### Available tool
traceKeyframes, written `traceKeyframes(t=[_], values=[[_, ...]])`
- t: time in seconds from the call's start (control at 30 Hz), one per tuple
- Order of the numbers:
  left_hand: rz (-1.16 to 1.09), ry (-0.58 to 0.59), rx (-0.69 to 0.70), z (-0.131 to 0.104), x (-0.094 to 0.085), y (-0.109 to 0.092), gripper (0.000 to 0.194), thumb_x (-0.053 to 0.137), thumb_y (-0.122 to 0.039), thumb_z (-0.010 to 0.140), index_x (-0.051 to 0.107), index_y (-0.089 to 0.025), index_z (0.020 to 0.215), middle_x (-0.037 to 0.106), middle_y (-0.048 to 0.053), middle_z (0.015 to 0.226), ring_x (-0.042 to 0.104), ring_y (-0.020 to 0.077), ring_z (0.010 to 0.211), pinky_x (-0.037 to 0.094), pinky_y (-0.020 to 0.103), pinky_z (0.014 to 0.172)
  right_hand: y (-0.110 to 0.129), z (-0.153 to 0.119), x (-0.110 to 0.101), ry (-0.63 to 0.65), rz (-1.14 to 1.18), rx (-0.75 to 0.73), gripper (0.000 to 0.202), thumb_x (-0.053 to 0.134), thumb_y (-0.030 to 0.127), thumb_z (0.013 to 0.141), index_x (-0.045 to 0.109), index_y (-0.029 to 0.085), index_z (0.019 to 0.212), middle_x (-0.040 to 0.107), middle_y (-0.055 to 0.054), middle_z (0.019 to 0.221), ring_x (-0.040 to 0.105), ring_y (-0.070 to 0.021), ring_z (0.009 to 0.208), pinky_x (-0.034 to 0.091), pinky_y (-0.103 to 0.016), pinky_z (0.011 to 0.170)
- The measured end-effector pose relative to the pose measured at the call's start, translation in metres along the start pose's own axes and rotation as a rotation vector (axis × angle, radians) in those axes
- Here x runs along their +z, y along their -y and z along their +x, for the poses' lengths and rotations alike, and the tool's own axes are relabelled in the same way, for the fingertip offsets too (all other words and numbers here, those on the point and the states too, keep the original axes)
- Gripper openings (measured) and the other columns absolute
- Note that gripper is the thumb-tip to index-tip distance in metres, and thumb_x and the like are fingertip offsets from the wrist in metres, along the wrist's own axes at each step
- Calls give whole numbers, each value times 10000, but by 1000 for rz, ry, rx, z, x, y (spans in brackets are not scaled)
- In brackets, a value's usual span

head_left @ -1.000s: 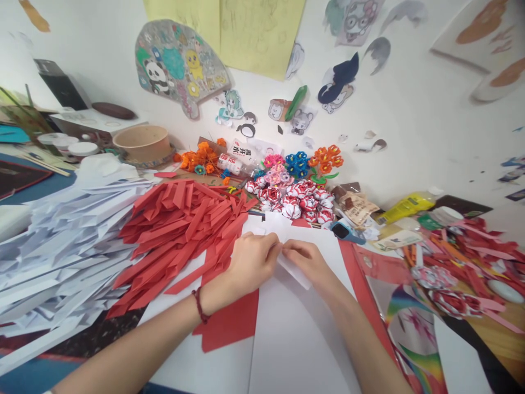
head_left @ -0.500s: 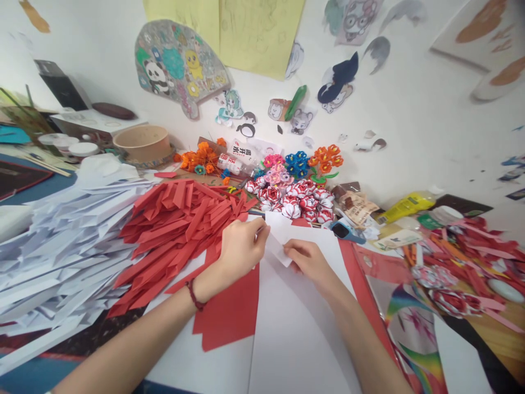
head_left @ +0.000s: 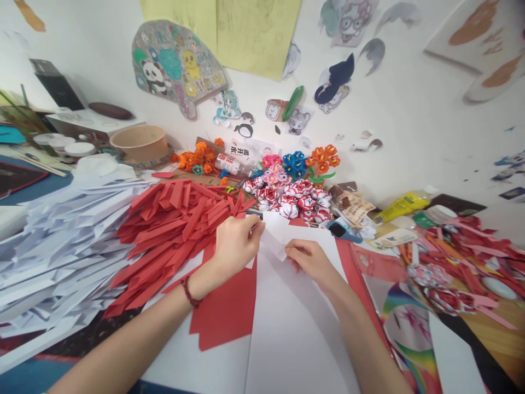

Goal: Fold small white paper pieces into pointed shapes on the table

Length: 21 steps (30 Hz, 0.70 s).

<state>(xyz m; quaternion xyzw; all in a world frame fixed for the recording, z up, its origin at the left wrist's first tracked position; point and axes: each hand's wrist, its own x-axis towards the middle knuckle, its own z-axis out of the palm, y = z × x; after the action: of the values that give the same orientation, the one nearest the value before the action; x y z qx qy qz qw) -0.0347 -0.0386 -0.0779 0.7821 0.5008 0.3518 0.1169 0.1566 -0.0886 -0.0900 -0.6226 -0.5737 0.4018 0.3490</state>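
A small piece of white paper [head_left: 274, 236] is pinched between my two hands above large white sheets [head_left: 295, 323]. My left hand [head_left: 238, 244], with a dark red bracelet at the wrist, grips its left edge. The fingertips of my right hand [head_left: 308, 257] hold its lower right corner. Red paper [head_left: 225, 312] lies beneath my left wrist. To the left are a heap of folded red strips [head_left: 176, 224] and a bigger heap of folded white strips [head_left: 69, 246].
Red and white paper flowers [head_left: 301, 198] sit behind my hands, with orange flowers [head_left: 200, 158] and a round tan container [head_left: 139, 143] further left. At right are a blue watch-like item [head_left: 343, 231], a yellow bottle [head_left: 404, 205] and red and pink scraps [head_left: 471, 246].
My left hand has shifted slightly left, and the gap between the hands is a little wider. Both hands still hold the white piece. The whole view has moved slightly.
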Motion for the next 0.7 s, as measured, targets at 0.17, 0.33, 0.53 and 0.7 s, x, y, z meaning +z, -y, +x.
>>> traceKeyframes(t=[0.17, 0.33, 0.53, 0.7], values=[[-124, -134, -79, 11, -14, 8, 243, 441, -311, 878, 583, -187, 725, 574, -17, 614, 507, 113, 584, 335, 218, 601, -14, 5, -13, -102, -129, 42, 165, 524, 226, 699, 564, 178, 546, 503, 39, 489, 468, -91, 435, 338, -204, 444], [-433, -133, -203, 16, -16, 10, 297, 447, -386, 872, 568, -165, 715, 595, -14, 604, 516, 105, 558, 363, 193, 543, -14, 9, -10, -96, 64, 12, 204, 550, 347, 771, 632, 163, 739, 526, 25, 557, 481, -102, 469, 352, -211, 435], [-711, 101, -241, 6, 7, 2, 355, 464, -421, 859, 625, -147, 700, 636, 10, 577, 505, 89, 449, 373, 182, 461, 6, -3, 15, 76, 306, -124, 319, 643, 453, 778, 632, 155, 890, 603, -20, 737, 505, -107, 568, 422, -250, 545], [-776, 269, -275, 4, 17, 3, 416, 435, -417, 868, 601, -136, 611, 638, 25, 557, 490, 80, 414, 369, 184, 446, 5, -4, 18, -79, 419, -222, 374, 604, 439, 829, 602, 180, 1098, 591, -9, 761, 475, -100, 565, 397, -255, 541]])
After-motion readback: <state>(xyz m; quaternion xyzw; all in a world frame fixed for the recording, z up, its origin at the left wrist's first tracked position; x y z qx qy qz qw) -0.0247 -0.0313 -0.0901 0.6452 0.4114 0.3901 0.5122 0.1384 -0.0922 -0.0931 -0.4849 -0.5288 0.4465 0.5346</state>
